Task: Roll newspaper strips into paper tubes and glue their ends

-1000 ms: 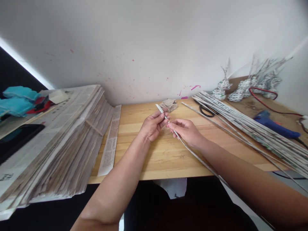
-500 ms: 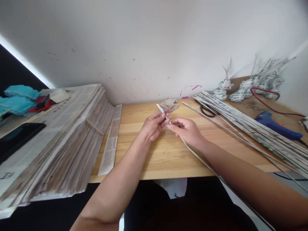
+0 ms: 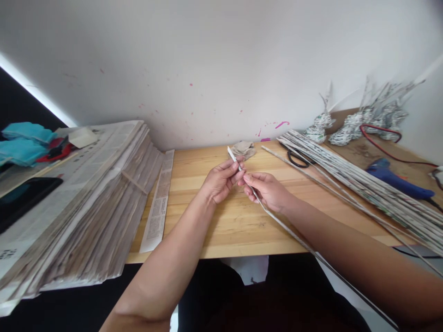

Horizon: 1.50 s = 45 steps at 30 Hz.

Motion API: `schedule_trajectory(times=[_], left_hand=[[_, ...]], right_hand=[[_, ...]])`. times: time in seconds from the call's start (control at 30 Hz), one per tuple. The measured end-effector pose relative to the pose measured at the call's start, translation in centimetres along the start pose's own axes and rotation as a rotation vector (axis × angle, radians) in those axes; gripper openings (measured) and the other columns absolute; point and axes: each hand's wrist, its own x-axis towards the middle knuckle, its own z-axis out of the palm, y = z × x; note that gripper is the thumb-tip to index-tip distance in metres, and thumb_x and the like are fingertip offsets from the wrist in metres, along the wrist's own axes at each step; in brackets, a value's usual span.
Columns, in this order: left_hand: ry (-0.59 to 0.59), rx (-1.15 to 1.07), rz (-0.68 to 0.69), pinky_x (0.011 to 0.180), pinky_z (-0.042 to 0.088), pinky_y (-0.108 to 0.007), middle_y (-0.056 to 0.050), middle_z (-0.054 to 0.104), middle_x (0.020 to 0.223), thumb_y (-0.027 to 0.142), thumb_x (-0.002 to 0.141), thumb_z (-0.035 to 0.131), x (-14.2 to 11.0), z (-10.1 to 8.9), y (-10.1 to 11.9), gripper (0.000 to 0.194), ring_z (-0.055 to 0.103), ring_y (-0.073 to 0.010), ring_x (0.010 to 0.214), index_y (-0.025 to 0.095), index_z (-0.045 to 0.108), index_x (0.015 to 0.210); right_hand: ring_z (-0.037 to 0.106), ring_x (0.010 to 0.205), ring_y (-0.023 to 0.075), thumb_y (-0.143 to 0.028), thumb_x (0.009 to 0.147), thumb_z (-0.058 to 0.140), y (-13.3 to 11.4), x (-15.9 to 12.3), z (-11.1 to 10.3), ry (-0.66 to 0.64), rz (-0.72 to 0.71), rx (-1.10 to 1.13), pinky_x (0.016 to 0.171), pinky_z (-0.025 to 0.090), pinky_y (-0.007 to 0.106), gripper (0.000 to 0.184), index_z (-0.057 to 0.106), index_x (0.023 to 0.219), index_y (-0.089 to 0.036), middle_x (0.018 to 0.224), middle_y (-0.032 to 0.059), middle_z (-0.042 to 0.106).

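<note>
In the head view, a long, thin, pale-grey rolled-paper rod [image 3: 287, 228] is held above the light-brown wooden surface [image 3: 235, 235]. Its white end, projecting just beyond the left grip [image 3: 221, 182], is pinched there by thumb and fingers; just behind, the shaft is pinched by the right grip [image 3: 265, 190]. The long tail is led back beneath the right forearm, past the surface's near edge, and a bend is seen just nearer than the right grip. Very little weight is to be expected, with a dry, hardly slippery skin; the shaft is probably springy but easily creased. It is best taken lightly by the fingertips near the white end, with the tail left unstrained.
</note>
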Motion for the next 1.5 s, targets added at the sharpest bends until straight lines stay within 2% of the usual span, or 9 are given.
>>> schedule_trajectory(times=[0.27, 0.5, 0.77, 0.9, 1.0, 1.07, 1.5], left_hand=[[-0.046, -0.027, -0.019, 0.07, 0.057, -0.016, -0.007, 0.071, 0.08, 0.0, 0.085, 0.056, -0.1, -0.1, -0.1, 0.025, 0.071, -0.0109, 0.073, 0.009, 0.071, 0.102], [-0.063, -0.023, -0.046, 0.066, 0.057, -0.015, -0.006, 0.07, 0.078, 0.001, 0.085, 0.057, -0.2, 0.0, 0.0, 0.023, 0.07, -0.01, 0.071, 0.01, 0.07, 0.101], [-0.099, -0.051, -0.087, 0.059, 0.055, -0.013, -0.004, 0.069, 0.077, 0.001, 0.084, 0.057, -0.4, 0.1, 0.1, 0.021, 0.068, -0.0092, 0.066, 0.01, 0.069, 0.099], [-0.04, -0.025, -0.049, 0.062, 0.056, -0.013, -0.004, 0.069, 0.075, 0.0, 0.083, 0.058, -0.2, 0.0, 0.0, 0.021, 0.068, -0.0092, 0.067, 0.01, 0.07, 0.098], [0.018, -0.014, 0.006, 0.062, 0.055, -0.013, -0.004, 0.069, 0.075, 0.001, 0.083, 0.058, 0.0, 0.0, 0.1, 0.02, 0.068, -0.0088, 0.067, 0.01, 0.07, 0.097], [0.03, -0.021, 0.021, 0.062, 0.055, -0.013, -0.004, 0.069, 0.076, 0.001, 0.083, 0.058, 0.1, -0.1, 0.1, 0.02, 0.069, -0.0089, 0.068, 0.01, 0.07, 0.097], [-0.023, -0.04, -0.012, 0.066, 0.057, -0.014, -0.005, 0.07, 0.076, -0.001, 0.084, 0.055, 0.0, -0.1, 0.4, 0.021, 0.07, -0.0097, 0.07, 0.009, 0.071, 0.095]], right_hand=[[0.044, 0.046, 0.0071, -0.042, 0.078, 0.071, 0.0, 0.0, -0.2, -0.12, 0.115, 0.222, 0.043, 0.027, 0.02, 0.029, 0.061, 0.079, -0.015, 0.053, -0.0049, 0.048], [0.037, 0.045, 0.0077, -0.038, 0.084, 0.063, 0.1, -0.1, -0.1, -0.226, 0.178, 0.316, 0.045, 0.025, 0.022, 0.022, 0.055, 0.078, -0.018, 0.052, -0.006, 0.044], [0.041, 0.047, 0.0085, -0.035, 0.087, 0.062, 0.2, -0.1, -0.1, -0.386, 0.163, 0.374, 0.049, 0.029, 0.023, 0.023, 0.052, 0.074, -0.019, 0.053, -0.0056, 0.044], [0.044, 0.048, 0.0088, -0.043, 0.084, 0.065, 0.4, 0.0, 0.0, -0.261, 0.131, 0.298, 0.047, 0.031, 0.022, 0.026, 0.056, 0.079, -0.018, 0.056, -0.0045, 0.049], [0.047, 0.049, 0.008, -0.044, 0.082, 0.068, 0.7, 0.1, 0.1, -0.142, 0.049, 0.176, 0.045, 0.032, 0.021, 0.028, 0.062, 0.085, -0.017, 0.06, -0.0034, 0.054], [0.048, 0.049, 0.0074, -0.043, 0.083, 0.068, 0.8, 0.2, 0.1, -0.113, 0.002, 0.11, 0.044, 0.033, 0.02, 0.028, 0.063, 0.085, -0.016, 0.06, -0.0034, 0.054], [0.044, 0.044, 0.0072, -0.043, 0.083, 0.068, 0.6, 0.2, 0.2, -0.17, 0.019, 0.202, 0.042, 0.032, 0.02, 0.028, 0.062, 0.08, -0.015, 0.052, -0.0043, 0.051]])
